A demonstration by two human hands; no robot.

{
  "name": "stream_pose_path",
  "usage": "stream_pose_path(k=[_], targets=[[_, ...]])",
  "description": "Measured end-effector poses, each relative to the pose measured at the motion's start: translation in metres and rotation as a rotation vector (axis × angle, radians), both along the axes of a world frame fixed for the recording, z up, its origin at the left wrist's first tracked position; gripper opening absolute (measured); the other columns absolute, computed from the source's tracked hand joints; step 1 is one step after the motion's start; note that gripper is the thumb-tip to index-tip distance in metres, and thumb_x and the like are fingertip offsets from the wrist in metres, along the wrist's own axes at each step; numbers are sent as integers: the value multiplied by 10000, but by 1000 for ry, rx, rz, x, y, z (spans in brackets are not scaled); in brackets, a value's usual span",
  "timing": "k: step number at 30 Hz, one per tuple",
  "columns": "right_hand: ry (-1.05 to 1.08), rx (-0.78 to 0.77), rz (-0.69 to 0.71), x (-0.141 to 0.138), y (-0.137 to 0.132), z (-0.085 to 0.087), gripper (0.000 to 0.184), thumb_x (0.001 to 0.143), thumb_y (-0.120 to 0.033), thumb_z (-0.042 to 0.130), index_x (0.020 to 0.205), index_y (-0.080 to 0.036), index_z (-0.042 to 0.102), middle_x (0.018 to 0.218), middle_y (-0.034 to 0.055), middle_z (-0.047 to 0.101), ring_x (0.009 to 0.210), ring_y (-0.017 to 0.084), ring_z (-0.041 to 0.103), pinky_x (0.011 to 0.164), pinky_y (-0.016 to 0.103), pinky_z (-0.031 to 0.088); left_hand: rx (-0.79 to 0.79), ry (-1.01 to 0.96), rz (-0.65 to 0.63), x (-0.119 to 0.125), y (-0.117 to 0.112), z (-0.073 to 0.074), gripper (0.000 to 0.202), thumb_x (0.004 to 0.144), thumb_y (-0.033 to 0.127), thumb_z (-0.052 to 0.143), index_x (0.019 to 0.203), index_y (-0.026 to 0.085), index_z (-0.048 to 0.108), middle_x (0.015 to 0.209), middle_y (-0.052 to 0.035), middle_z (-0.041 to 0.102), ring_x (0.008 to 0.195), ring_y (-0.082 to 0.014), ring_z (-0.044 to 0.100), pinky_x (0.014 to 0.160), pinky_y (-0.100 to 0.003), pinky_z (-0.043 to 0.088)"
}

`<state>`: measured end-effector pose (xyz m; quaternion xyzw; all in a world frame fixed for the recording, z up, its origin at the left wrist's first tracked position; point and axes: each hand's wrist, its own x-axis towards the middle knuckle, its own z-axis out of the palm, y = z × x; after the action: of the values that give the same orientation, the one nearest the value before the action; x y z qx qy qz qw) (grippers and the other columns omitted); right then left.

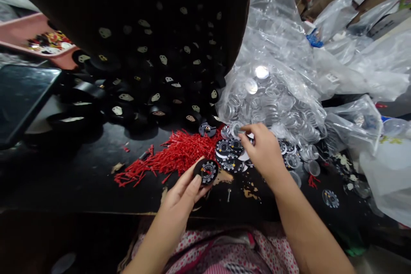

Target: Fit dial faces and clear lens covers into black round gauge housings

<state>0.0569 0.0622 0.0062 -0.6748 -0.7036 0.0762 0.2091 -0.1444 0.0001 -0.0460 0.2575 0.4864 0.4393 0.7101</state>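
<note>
My left hand point(186, 190) holds a small round black gauge point(207, 172), its dial face up, with white markings and a red pointer. My right hand point(261, 147) has thumb and index finger curled together at a clear round plastic cover point(236, 128), above a cluster of loose black dial discs point(231, 163). Its grip is partly hidden by the fingers. Left of the discs lies a heap of red pointers point(183, 152). At the top of that heap sits a black round housing point(207, 129) with its inside showing.
Many clear covers point(272, 109) spill from a large plastic bag point(276, 47) behind my right hand. Black housings point(157, 113) with pale metal plates fill a dark container at the back. A dark-screened device point(25, 98) and a pink bin point(61, 58) stand left. A small screw point(229, 195) lies near the front edge.
</note>
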Motion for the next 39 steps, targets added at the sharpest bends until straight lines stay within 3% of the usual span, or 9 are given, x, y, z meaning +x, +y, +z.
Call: stream_pose_path(k=[6, 10, 13, 16, 22, 25, 31, 35, 39], targets=[[-179, 127, -67, 28, 25, -10, 170, 916, -214, 583, 1008, -125, 695, 953, 128, 708, 927, 277, 656, 855, 434, 451, 33, -26, -40, 0, 1, 2, 450, 853, 435, 685, 1259, 247, 641, 1360, -51, 632, 1275, -289, 564, 1035, -412, 517], [-17, 336, 74, 8, -14, -1, 202, 955, -208, 563, 1108, -147, 680, 1081, 115, 732, 1042, 234, 659, 940, 418, 449, -55, -161, 59, 4, 3, 11, 404, 829, 427, 715, 1156, 192, 687, 1198, -99, 723, 1109, -281, 677, 958, -427, 561], [47, 292, 319, -20, -47, 1, 202, 943, -175, 585, 1118, -175, 685, 1215, 101, 700, 1095, 234, 642, 943, 429, 446, -140, -308, 22, 8, 7, 17, 301, 880, 432, 655, 1073, 210, 718, 1120, -81, 752, 1015, -240, 713, 919, -385, 572], [33, 233, 411, -38, -63, 2, 197, 927, -173, 610, 1103, -200, 695, 1277, 68, 674, 1164, 276, 592, 954, 474, 407, -121, -354, 9, 9, 9, 17, 302, 915, 457, 601, 1055, 215, 716, 1134, -76, 746, 1030, -225, 707, 911, -353, 569], [283, 108, 257, -43, -53, 10, 132, 972, -271, 550, 975, -211, 668, 959, 27, 728, 978, 207, 590, 897, 389, 406, 93, -52, -90, 7, -2, 14, 415, 890, 364, 650, 1287, 248, 613, 1380, -64, 614, 1282, -262, 559, 1058, -402, 478], [298, -28, 168, -48, -47, 8, 374, 1029, -372, 384, 752, -198, 564, 723, 8, 610, 716, 160, 531, 721, 327, 377, 274, 156, -251, 5, -10, 17, 462, 931, 337, 587, 1387, 282, 535, 1453, -34, 549, 1404, -231, 417, 1176, -392, 323], [286, 70, 156, -59, -46, -3, 427, 1034, -319, 307, 645, -207, 443, 609, -16, 490, 594, 133, 431, 687, 319, 322, 373, 249, -311, 7, -10, 25, 438, 941, 328, 554, 1378, 297, 546, 1444, -30, 558, 1398, -222, 427, 1176, -383, 309], [434, -160, 294, -58, -48, -1, 387, 1025, -386, 387, 747, -205, 587, 679, -14, 617, 667, 138, 535, 720, 296, 376, 206, 305, -240, -29, -33, 17, 382, 896, 390, 603, 1267, 311, 648, 1356, -27, 636, 1305, -256, 539, 1117, -379, 399], [520, -261, 263, -52, -49, -1, 255, 999, -376, 454, 936, -234, 656, 871, -3, 707, 808, 162, 608, 755, 305, 411, 82, 715, -76, -110, -76, -10, 382, 843, 472, 623, 1189, 325, 689, 1254, -38, 697, 1228, -333, 594, 1094, -480, 418]])
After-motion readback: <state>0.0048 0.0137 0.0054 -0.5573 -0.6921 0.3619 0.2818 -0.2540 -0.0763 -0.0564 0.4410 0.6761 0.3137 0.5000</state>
